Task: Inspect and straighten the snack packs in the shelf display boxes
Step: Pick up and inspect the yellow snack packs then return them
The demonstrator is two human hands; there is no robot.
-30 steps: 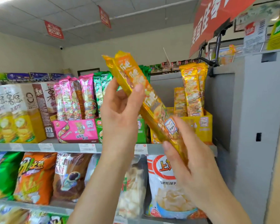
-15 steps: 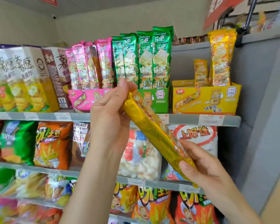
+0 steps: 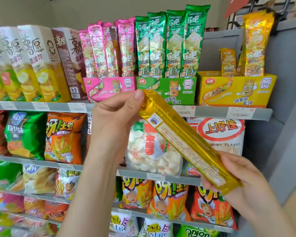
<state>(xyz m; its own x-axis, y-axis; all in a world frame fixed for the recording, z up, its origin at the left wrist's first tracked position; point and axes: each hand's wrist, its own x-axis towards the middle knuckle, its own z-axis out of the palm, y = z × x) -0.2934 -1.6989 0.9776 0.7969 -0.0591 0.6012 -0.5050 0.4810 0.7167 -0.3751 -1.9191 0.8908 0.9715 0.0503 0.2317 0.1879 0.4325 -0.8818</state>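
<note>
1. Holding one long yellow snack pack (image 3: 186, 139) out of its box, the person has it slanted across the middle of the frame with the printed back facing up. This looks like the inspection step.
2. At its upper end the left hand (image 3: 113, 120) pinches it between thumb and fingers; at lower right the right hand (image 3: 243, 182) grips the lower end, fingers curled beneath.
3. Upper right, the yellow display box (image 3: 236, 91) holds few packs: a tall upright cluster (image 3: 255, 45) and a sunken pack (image 3: 228, 62) sitting lower, likely needing straightening.
4. Top centre, the green packs (image 3: 171, 43) stand even; the pink packs (image 3: 108, 50) lean slightly.
5. Left to do, I judge, is returning the held pack and tidying that box.
</note>
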